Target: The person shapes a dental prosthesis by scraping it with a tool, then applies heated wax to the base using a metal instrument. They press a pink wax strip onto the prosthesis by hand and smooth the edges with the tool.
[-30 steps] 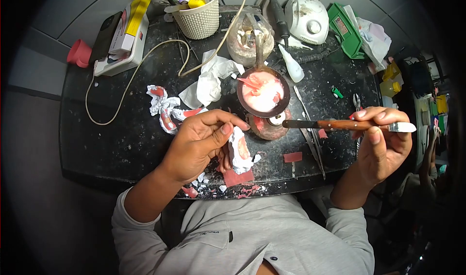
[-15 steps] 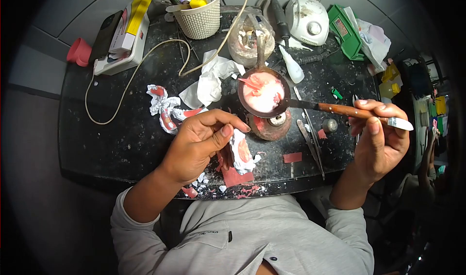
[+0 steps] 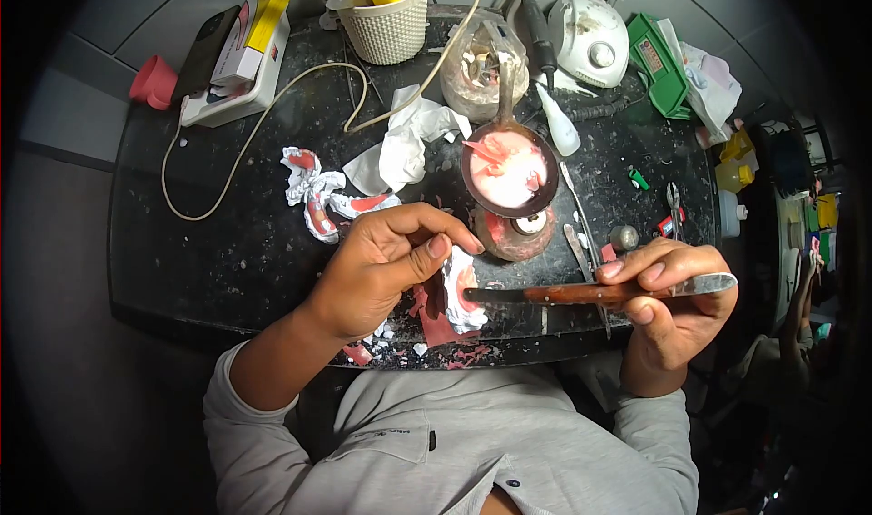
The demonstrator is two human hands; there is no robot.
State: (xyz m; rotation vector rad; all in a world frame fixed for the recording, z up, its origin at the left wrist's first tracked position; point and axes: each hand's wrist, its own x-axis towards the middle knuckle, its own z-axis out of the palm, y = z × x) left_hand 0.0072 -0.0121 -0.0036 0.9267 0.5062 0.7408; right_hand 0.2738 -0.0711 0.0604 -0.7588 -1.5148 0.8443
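Observation:
My left hand [image 3: 377,265] pinches a white plaster dental model [image 3: 458,262] with pink wax on it, held upright over the near edge of the bench. In my right hand [image 3: 681,311] is a wax knife [image 3: 572,294] with a wooden handle, gripped between thumb and fingers. Its dark blade reaches left to the model, and the tip appears to touch the pink wax. Beyond the hands sits a small pan [image 3: 506,97] of melted pink wax [image 3: 509,174], with a solid pink piece in it. A round glass burner [image 3: 513,238] shows partly beneath the pan.
More plaster models [image 3: 318,208] with pink wax lie at left, near crumpled tissue [image 3: 400,152]. Metal instruments [image 3: 581,215] and a small metal cup [image 3: 624,237] are at right. A cable [image 3: 241,174], basket [image 3: 386,34] and white control unit [image 3: 586,43] stand farther back. Pink sheet [image 3: 440,331] lies below the model.
My right hand has moved left and toward me, bringing the knife blade from the pan's rim to the model. My left hand still holds the model; the view has shifted slightly.

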